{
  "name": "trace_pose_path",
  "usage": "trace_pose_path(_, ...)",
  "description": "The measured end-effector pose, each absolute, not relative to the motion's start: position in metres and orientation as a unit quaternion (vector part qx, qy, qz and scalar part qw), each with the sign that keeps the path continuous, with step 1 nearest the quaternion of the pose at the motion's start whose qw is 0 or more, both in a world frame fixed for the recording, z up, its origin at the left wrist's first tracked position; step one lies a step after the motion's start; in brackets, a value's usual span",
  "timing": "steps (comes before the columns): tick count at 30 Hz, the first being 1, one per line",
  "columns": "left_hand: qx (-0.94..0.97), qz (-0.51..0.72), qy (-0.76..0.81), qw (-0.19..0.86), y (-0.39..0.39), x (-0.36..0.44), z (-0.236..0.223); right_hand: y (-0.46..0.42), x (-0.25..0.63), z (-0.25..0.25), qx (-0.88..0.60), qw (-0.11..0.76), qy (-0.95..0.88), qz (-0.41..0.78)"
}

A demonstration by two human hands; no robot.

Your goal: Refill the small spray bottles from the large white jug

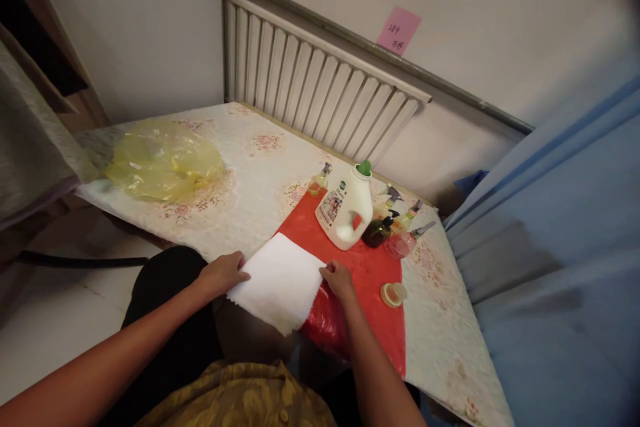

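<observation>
At table (260, 180): wht cloth (280, 280), btm edge ragged, L hand (224, 275), R hand (341, 278) pinching it.

One sheet (280, 280), one jug (349, 203), five small bottles (377, 233)

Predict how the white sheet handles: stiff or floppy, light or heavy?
The white sheet is probably floppy: its near edge looks ragged and wavy. Likely light, since the left hand and right hand pinch it only at opposite edges. It may slide easily over the red plastic, which looks glossy.
</observation>
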State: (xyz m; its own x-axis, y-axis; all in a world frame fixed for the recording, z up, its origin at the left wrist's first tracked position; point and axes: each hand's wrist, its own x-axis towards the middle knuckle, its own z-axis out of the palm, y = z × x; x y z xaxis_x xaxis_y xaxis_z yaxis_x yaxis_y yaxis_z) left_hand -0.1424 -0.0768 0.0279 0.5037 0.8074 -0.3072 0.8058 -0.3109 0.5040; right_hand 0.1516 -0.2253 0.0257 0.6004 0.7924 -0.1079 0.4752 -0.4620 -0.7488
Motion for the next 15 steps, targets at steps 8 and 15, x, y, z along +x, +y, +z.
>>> trace_pose_path(8,0.808,0.009,0.498,0.314,-0.081,-0.143,0.017,-0.229,0.152,0.026,-0.776,0.398,-0.353,0.337)
trace_pose_path(15,0.806,0.011,0.502,0.313,-0.086,-0.144,0.014,-0.231,0.149,0.024,-0.767,0.413,-0.330,0.364)
